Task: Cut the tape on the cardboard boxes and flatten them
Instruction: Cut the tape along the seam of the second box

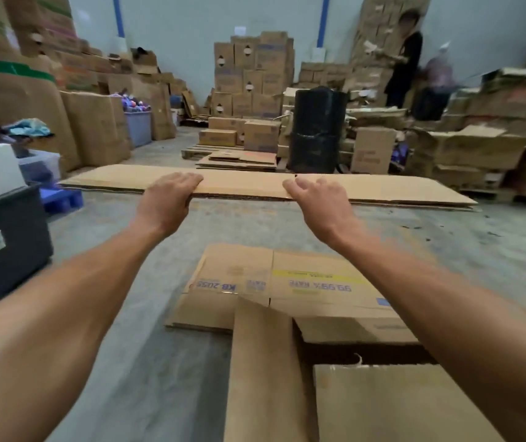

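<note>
A long flattened cardboard box [242, 185] hangs level in the air in front of me, held by its near edge. My left hand [167, 199] grips that edge left of the middle, fingers curled over the top. My right hand [319, 202] grips it right of the middle in the same way. Below my arms another flattened box [303, 288] with blue and yellow print lies on the concrete floor. Nearest to me stands an open box [335, 393] with its flaps up. No cutter is visible.
A dark bin [6, 247] with white items on it stands at the left. Stacked cardboard boxes [252, 74] line the back wall and both sides. A black wrapped roll [317, 129] and pallets sit ahead. A person [403, 59] stands at the back right.
</note>
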### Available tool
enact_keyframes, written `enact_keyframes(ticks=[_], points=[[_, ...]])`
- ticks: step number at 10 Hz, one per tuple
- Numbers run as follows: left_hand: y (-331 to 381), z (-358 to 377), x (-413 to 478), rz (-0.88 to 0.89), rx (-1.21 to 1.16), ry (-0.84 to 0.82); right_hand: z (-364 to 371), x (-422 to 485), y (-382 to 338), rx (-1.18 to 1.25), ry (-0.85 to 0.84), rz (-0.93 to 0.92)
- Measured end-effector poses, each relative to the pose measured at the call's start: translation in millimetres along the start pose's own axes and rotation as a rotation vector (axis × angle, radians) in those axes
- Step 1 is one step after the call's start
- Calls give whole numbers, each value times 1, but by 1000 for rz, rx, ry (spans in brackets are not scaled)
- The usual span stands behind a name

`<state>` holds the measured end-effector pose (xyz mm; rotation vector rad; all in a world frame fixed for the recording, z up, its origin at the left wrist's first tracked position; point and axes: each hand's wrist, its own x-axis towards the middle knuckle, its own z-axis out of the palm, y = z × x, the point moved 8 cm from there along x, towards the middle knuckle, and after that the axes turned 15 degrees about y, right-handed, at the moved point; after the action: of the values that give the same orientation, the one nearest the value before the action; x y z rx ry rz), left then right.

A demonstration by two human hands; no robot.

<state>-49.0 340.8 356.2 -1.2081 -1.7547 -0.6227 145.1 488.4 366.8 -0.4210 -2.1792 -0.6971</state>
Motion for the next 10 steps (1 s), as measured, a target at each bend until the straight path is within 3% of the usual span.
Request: enact_keyframes(ticks=[1,2,3,4,5,6,7,9,10], points=[[25,76,-21,38,-13,31,69,-48,19,-84,-122,66],[44,172,-69,43,-59,-51,154,-110,32,-130,-350,116],[53,271,-147,-19,-128,-472,233,-186,34,25,-677,206],[76,347,-251,100,-145,-1043,285,-267,32,237,-1194,455],[88,381,-316,111,-58,-1255,312,-305,39,246,-1421,522],[97,383,-324,129,-32,-1119,322,-313,38,221,-1472,496],[98,358,-292,48,-90,-1273,322,-305,33,251,-1374,563],[87,316,-221,-213,-115,-1305,268,-255,51,223,-935,582],[97,271,-173,-275,-152,-1185,218,-233,57,205,-916,523]])
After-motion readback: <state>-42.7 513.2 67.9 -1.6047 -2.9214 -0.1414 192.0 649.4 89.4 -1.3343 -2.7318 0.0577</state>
